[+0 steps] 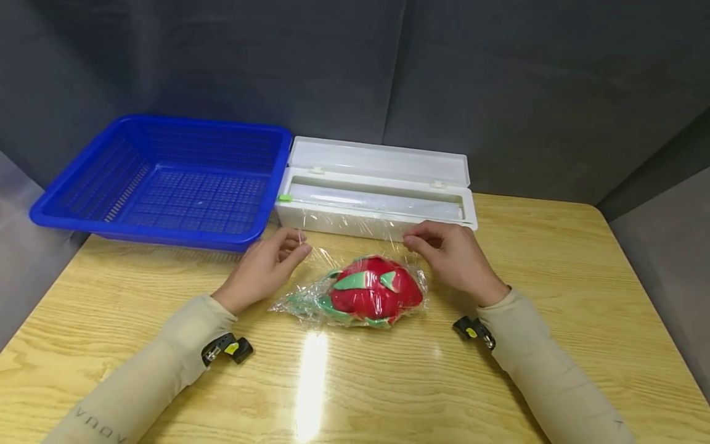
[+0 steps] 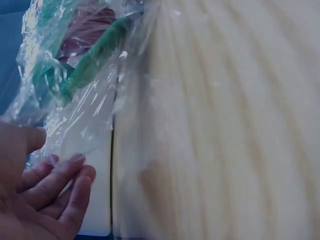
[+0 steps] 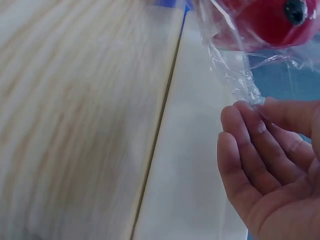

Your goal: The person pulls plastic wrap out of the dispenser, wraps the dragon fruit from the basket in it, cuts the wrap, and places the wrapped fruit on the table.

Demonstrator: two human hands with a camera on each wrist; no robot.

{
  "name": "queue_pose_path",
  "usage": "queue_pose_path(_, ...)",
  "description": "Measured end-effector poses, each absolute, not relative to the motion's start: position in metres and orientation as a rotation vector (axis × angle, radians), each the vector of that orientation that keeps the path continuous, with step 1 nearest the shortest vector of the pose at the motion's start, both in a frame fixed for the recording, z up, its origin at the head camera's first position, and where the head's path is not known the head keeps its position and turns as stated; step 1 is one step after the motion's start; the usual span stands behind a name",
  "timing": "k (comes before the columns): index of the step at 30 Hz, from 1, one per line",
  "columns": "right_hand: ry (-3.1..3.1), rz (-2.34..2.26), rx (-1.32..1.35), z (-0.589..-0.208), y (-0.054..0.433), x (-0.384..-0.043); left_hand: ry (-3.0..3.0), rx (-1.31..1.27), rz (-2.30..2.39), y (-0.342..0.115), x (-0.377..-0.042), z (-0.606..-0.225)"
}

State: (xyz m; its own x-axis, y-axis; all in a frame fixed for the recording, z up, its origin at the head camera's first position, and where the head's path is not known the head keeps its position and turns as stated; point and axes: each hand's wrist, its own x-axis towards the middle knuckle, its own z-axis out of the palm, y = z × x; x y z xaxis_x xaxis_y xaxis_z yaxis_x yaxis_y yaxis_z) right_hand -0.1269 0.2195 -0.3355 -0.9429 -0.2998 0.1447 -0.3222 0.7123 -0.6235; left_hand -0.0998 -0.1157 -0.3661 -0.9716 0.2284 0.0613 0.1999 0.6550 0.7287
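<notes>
A red dragon fruit (image 1: 377, 287) with green scales lies on its side on the table, in crinkled clear cling film (image 1: 299, 305). My right hand (image 1: 452, 256) is beyond its right end, pinching a gathered edge of film between thumb and fingertips, as the right wrist view shows. My left hand (image 1: 266, 265) is beyond its left end, fingers loosely bent. In the left wrist view its thumb stands apart from the fingertips, with loose film against them. Behind both hands stands a white cling film dispenser (image 1: 344, 225), lid raised, the film roll (image 1: 371, 200) inside.
A blue plastic basket (image 1: 249, 237) sits at the back left, against the dispenser's left end. A small green slider (image 1: 285, 198) is on the dispenser's front left corner. The wooden table (image 1: 560, 290) extends to the right, with a dark curtain (image 1: 532, 92) behind it.
</notes>
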Motion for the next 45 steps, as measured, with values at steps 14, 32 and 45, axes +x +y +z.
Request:
queue_pose_path(14, -2.868, 1.151, 0.519, -0.328, 0.227, -0.124, 2.800, 0.418, 1.398, -0.109, -0.091, -0.363)
queue_pose_path(32, -2.969, 1.574, 0.357, -0.318, 0.235, -0.121, 2.712, 0.499, 1.504, -0.107, -0.080, -0.348)
queue_pose_path(45, -2.947, 1.449, 0.392, -0.311, 0.237, -0.101, 2.885, 0.528, 1.331, -0.109, -0.074, -0.338)
